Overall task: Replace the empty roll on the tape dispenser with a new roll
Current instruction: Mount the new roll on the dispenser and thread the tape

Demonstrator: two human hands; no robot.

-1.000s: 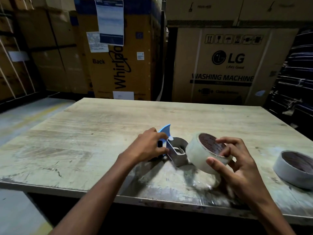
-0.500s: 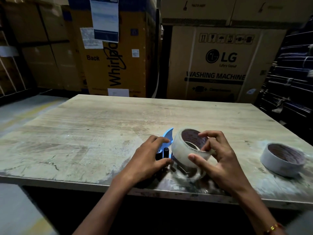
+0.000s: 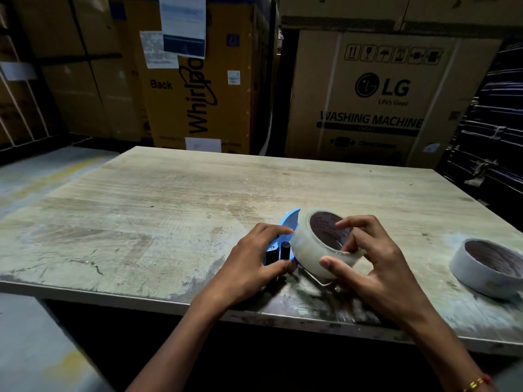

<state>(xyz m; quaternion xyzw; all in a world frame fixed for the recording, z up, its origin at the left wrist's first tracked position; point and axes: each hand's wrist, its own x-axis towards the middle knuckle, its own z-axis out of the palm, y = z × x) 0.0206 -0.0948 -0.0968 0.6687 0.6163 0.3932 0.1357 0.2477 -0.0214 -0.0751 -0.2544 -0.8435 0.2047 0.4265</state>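
**New roll went onto the dispenser**

A sec earlier you held the new roll up off the desk, to the right of the dispenser, w/ the bare metal hub showing. At this moment the roll sat over that hub and hid it, tilted toward you, core facing up. Your right hand pinched the roll: thumb on the outer tape face, fingers curled over the rim into the core. Your left hand had stayed on the dispenser, curled round its near end by the two black rollers, index tip touching the blue blade guard.

Meaning: the mounting step looked nearly done, prob. just needed a push to seat it fully. Can't tell if the core was all the way on the hub. Tape end not yet threaded thru the rollers, as far as I could see.

The other roll lay flat at the right desk edge, well apart.
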